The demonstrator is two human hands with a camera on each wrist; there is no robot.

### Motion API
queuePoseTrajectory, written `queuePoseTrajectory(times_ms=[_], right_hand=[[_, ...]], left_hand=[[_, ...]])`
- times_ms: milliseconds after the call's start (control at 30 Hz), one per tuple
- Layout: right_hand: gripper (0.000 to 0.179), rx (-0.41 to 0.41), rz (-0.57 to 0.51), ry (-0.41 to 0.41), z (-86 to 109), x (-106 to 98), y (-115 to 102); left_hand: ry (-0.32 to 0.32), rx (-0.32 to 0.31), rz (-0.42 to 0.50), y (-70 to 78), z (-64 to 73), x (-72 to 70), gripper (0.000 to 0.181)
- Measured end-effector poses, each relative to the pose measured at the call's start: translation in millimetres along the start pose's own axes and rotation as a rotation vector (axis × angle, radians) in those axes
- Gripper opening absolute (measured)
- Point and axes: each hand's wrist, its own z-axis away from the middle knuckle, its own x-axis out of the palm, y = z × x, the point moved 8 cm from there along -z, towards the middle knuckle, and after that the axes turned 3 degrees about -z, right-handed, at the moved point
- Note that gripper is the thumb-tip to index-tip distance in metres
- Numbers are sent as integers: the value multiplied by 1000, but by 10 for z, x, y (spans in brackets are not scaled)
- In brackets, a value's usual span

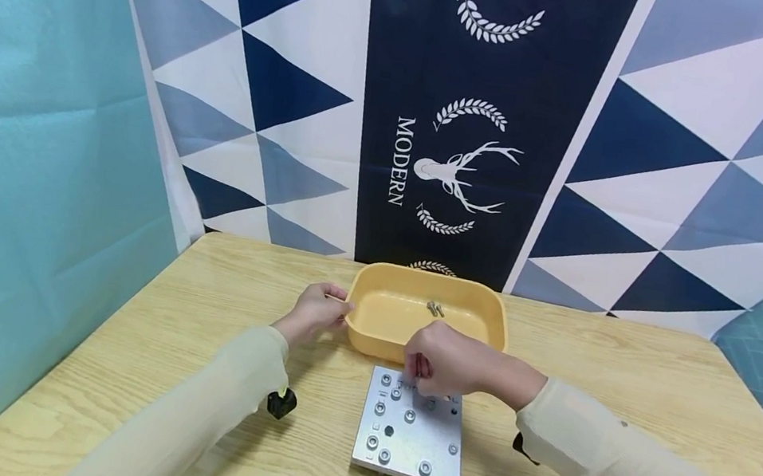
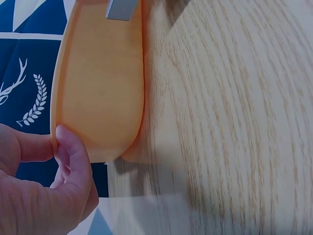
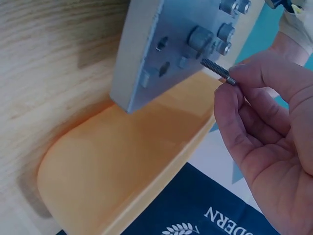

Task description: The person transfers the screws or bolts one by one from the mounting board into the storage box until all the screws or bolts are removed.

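My left hand (image 1: pixel 316 314) pinches the left end of a yellow plastic tray (image 1: pixel 375 344) between thumb and fingers; the left wrist view shows this grip on the rim. Over the far part of a silver metal plate (image 1: pixel 408 446) is my right hand (image 1: pixel 445 359). It pinches a small threaded screw (image 3: pixel 217 70) by one end between thumb and index finger, the threaded end pointing toward the plate. Socket-head bolts (image 3: pixel 225 32) and several holes show on the plate's face. In the head view the right hand hides the plate's far edge and the held screw.
A few loose screws (image 1: pixel 435 309) lie inside the tray, near its back wall. Tray and plate rest on a wooden table (image 1: pixel 561 471). Behind the table hangs a patterned cloth (image 1: pixel 298 98), with a teal sheet (image 1: pixel 53 146) to the left.
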Motion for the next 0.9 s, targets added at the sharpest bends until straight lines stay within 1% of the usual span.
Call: queuePoseTrajectory(times_ms=[167, 367, 633, 767, 900], right_hand=[[14, -8, 19, 3, -22, -63, -40], [17, -18, 49, 13, -55, -115, -56], [18, -40, 101, 38, -59, -191, -79], [16, -27, 95, 39, -48, -231, -61], [14, -27, 110, 60, -43, -278, -13]], left_hand=[[0, 7, 6, 10, 3, -12, 23], [-9, 6, 14, 24, 10, -6, 21], [2, 12, 5, 36, 22, -16, 22], [8, 9, 4, 21, 23, -15, 22], [0, 6, 9, 17, 18, 2, 22]])
